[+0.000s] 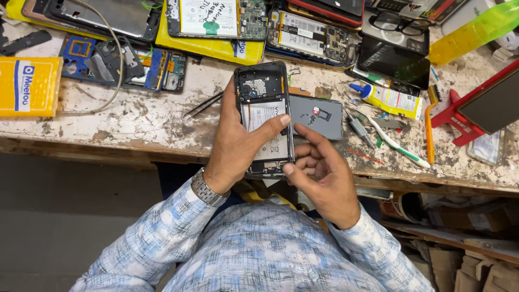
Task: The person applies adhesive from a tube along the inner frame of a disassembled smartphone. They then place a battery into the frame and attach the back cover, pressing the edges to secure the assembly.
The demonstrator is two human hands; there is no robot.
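Left to right: one yellow packet (pixel 28 86) at the bench's left end, cut by the frame; behind it one blue-framed opened phone (pixel 121 62) with a loose grey cable (pixel 116 65) looped over it, and at least three more stripped phones along the far edge, tops cropped, so the count is uncertain. One pair of tweezers (pixel 203 106) lies just left of the hands. Left hand (pixel 240 146) wraps one opened phone (pixel 265 116), back cover off, battery and board exposed; fingers closed round its left side, thumb across the battery. Phone is held over the worn wooden bench (pixel 146 124) near its front edge, centre of view. Right hand (pixel 324 176) touches the phone's lower right corner, thumb on the edge, fingers curled, holding nothing else; bottom of the phone hidden by both hands. One grey back cover (pixel 319 116) just beside the phone. Further right: one glue tube (pixel 386 99), one white-green tool (pixel 400 147), one orange-handled brush (pixel 428 127), one red stand (pixel 476 111), cropped. Open bench only between packet and tweezers.
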